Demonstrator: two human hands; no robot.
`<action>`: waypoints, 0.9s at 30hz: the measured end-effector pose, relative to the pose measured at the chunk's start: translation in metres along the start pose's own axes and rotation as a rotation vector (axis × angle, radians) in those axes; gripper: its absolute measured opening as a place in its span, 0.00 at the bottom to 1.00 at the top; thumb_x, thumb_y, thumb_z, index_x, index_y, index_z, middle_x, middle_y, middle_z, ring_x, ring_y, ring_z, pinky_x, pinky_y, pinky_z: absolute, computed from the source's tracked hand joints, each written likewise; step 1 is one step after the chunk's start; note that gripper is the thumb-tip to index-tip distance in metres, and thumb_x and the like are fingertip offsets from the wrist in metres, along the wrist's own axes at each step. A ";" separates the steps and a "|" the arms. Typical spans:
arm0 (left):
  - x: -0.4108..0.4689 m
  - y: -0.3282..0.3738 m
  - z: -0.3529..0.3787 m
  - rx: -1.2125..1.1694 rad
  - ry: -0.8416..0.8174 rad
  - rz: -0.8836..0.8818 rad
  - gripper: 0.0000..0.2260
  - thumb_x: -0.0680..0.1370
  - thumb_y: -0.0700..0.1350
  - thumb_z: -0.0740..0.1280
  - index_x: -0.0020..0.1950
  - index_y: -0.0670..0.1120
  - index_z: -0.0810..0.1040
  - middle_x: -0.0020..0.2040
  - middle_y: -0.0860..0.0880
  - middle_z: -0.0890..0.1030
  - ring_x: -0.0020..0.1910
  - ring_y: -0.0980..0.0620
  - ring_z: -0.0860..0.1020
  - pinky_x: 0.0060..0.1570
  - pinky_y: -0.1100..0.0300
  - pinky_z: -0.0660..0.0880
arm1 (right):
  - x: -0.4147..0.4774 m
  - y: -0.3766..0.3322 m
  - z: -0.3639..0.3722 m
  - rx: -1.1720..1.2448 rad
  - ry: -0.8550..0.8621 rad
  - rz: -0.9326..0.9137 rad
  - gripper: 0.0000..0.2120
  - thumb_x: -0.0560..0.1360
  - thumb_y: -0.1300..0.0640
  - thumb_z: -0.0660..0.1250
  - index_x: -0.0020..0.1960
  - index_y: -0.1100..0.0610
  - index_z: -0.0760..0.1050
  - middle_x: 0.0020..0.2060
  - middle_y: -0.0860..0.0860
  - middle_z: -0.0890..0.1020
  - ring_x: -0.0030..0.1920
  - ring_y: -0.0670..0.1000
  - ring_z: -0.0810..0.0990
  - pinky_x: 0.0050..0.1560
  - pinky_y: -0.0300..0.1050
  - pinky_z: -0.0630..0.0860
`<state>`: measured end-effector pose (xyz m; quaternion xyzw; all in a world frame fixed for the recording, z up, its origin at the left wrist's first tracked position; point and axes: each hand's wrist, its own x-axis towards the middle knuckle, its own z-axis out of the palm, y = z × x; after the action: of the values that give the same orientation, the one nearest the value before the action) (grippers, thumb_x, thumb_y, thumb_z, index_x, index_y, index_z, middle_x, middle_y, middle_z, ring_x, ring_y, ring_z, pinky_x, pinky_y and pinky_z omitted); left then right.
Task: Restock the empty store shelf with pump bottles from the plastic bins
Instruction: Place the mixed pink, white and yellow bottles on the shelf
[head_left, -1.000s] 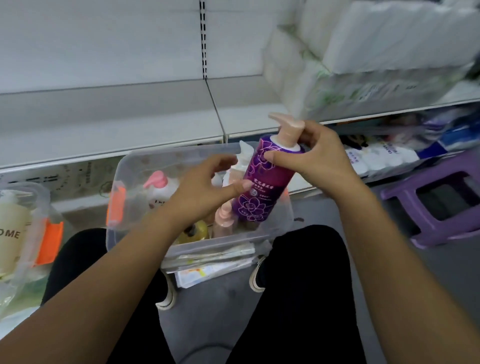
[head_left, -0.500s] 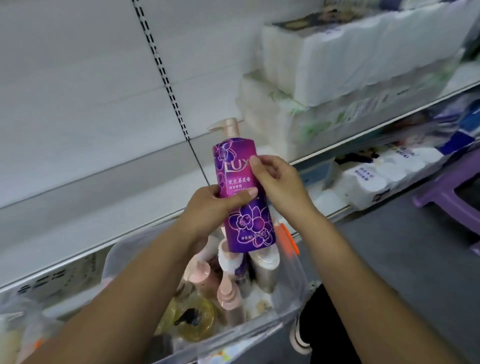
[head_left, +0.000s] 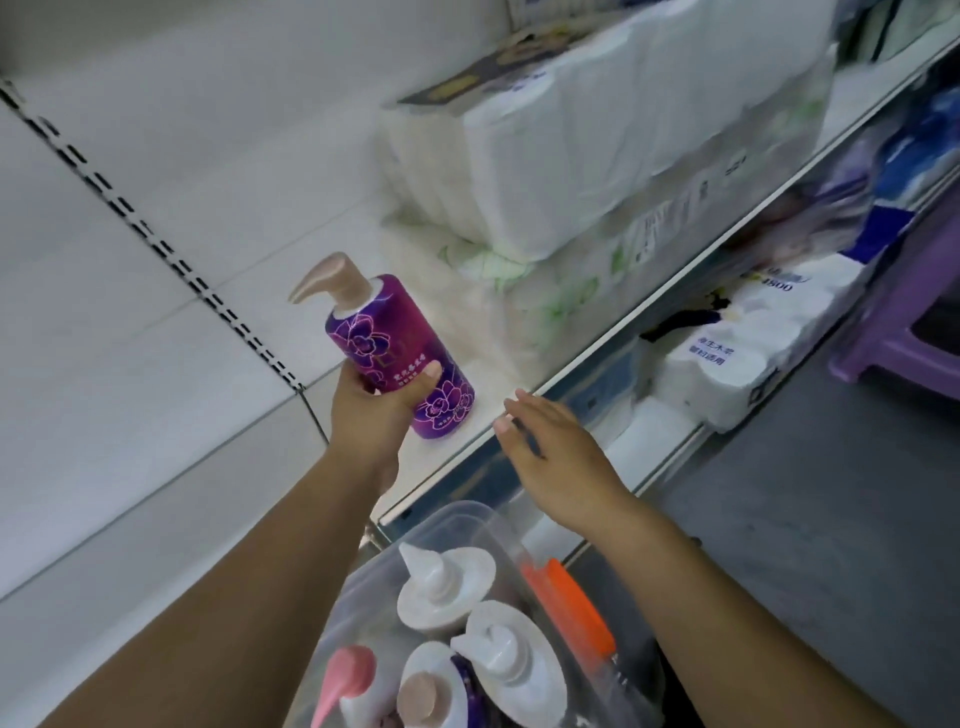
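My left hand (head_left: 376, 402) grips a purple flowered pump bottle (head_left: 384, 338) with a beige pump around its lower body. The bottle leans left, its base at or just above the white shelf (head_left: 483, 395), close to the front edge. My right hand (head_left: 550, 457) hovers flat with straight fingers to the right of the bottle, in front of the shelf edge, holding nothing. Below, a clear plastic bin (head_left: 467, 519) with an orange latch holds several pump bottles (head_left: 467, 644) with white, pink and beige pumps.
Stacked packs of white tissue rolls (head_left: 597, 156) fill the shelf right of the bottle. More tissue packs (head_left: 743, 353) lie on the lower shelf. A purple plastic stool (head_left: 904, 322) stands at the right on the grey floor. The shelf left of the bottle is bare white board.
My left hand has carried the purple bottle up and forward from above the bin onto the shelf. My right hand has let go of the bottle and now hovers open beside it.
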<state>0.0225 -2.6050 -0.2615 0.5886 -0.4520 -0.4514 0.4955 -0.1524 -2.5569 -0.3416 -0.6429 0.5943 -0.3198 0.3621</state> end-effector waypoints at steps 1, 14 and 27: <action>0.006 -0.005 0.002 0.016 -0.006 0.005 0.29 0.67 0.41 0.80 0.65 0.51 0.74 0.56 0.52 0.83 0.57 0.47 0.82 0.60 0.43 0.77 | 0.003 0.002 0.002 -0.032 -0.024 0.007 0.28 0.84 0.38 0.50 0.80 0.49 0.62 0.81 0.44 0.59 0.81 0.45 0.53 0.80 0.51 0.55; 0.018 -0.025 0.029 0.055 -0.011 0.099 0.25 0.68 0.51 0.80 0.61 0.51 0.78 0.54 0.54 0.84 0.54 0.52 0.83 0.57 0.46 0.79 | 0.008 0.015 0.013 -0.063 -0.112 0.039 0.32 0.84 0.39 0.55 0.83 0.51 0.52 0.82 0.44 0.44 0.81 0.42 0.41 0.82 0.55 0.48; 0.004 -0.031 0.038 0.106 -0.061 -0.055 0.26 0.72 0.58 0.75 0.65 0.47 0.77 0.57 0.52 0.83 0.53 0.55 0.82 0.62 0.51 0.76 | 0.005 0.009 0.010 -0.043 -0.082 0.051 0.31 0.83 0.39 0.57 0.81 0.52 0.59 0.82 0.44 0.50 0.82 0.46 0.47 0.81 0.58 0.52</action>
<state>-0.0118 -2.6123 -0.2960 0.6124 -0.4736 -0.4580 0.4369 -0.1482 -2.5612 -0.3549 -0.6478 0.6018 -0.2714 0.3803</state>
